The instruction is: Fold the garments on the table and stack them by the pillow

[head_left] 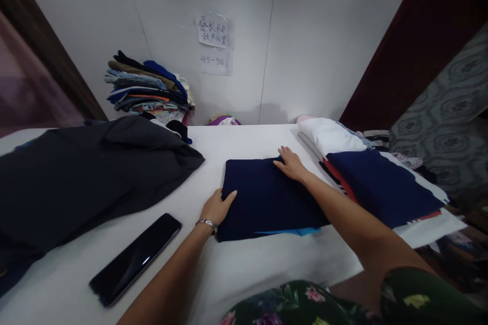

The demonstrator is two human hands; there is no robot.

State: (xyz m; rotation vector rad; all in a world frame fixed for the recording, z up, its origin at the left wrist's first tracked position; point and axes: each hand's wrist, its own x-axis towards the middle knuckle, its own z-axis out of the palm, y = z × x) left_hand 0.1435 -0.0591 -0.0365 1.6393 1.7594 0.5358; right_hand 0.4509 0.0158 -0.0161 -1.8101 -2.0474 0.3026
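A folded navy blue garment (263, 195) lies on the white table in front of me, with bright blue fabric peeking out along its near edge. My left hand (217, 210) pinches the garment's left edge, thumb on top and the other fingers mostly hidden beside or beneath it. Over the far right corner rests my right hand (292, 163), fingers spread and flat on the cloth. A bracelet (207, 223) circles my left wrist.
A dark grey garment (95, 172) is heaped at left, near a black phone (135, 259). Folded clothes (385, 188) are stacked at right. Another clothes stack (147, 89) stands behind the table at left. Handwritten paper signs (215, 33) hang on the wall.
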